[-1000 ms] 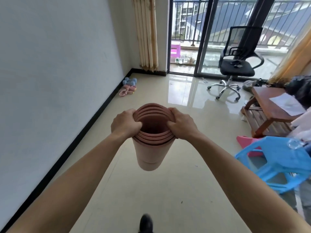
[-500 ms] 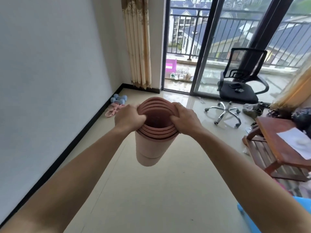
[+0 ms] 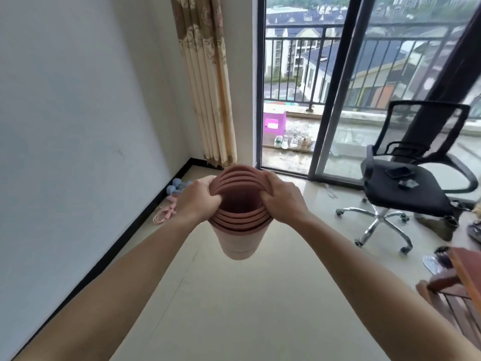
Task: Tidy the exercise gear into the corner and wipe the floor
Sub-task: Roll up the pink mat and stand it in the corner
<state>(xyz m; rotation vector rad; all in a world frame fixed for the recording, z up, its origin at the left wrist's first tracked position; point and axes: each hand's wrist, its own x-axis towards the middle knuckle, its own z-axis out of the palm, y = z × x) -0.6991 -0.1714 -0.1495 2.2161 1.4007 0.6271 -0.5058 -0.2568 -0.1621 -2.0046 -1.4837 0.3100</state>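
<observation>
A rolled pink exercise mat (image 3: pixel 240 238) hangs upright in front of me, its spiral top end facing the camera. My left hand (image 3: pixel 199 200) grips the left side of the roll's top and my right hand (image 3: pixel 282 198) grips the right side, fingers tucked over the rim. Light blue dumbbells (image 3: pixel 173 186) and a pink skipping rope (image 3: pixel 165 214) lie on the floor against the left wall, near the corner by the curtain. The mat's lower end is off the floor.
A white wall with a black skirting board (image 3: pixel 125 238) runs along the left. A beige curtain (image 3: pixel 208 82) hangs in the corner. A black office chair (image 3: pixel 406 188) stands right of centre before the glass balcony door (image 3: pixel 322 100). A wooden table (image 3: pixel 466 272) juts in at the right.
The view has advanced toward the corner and tilted up; the blue plastic chair has left the frame. Both hands keep the same grip on the rolled mat.
</observation>
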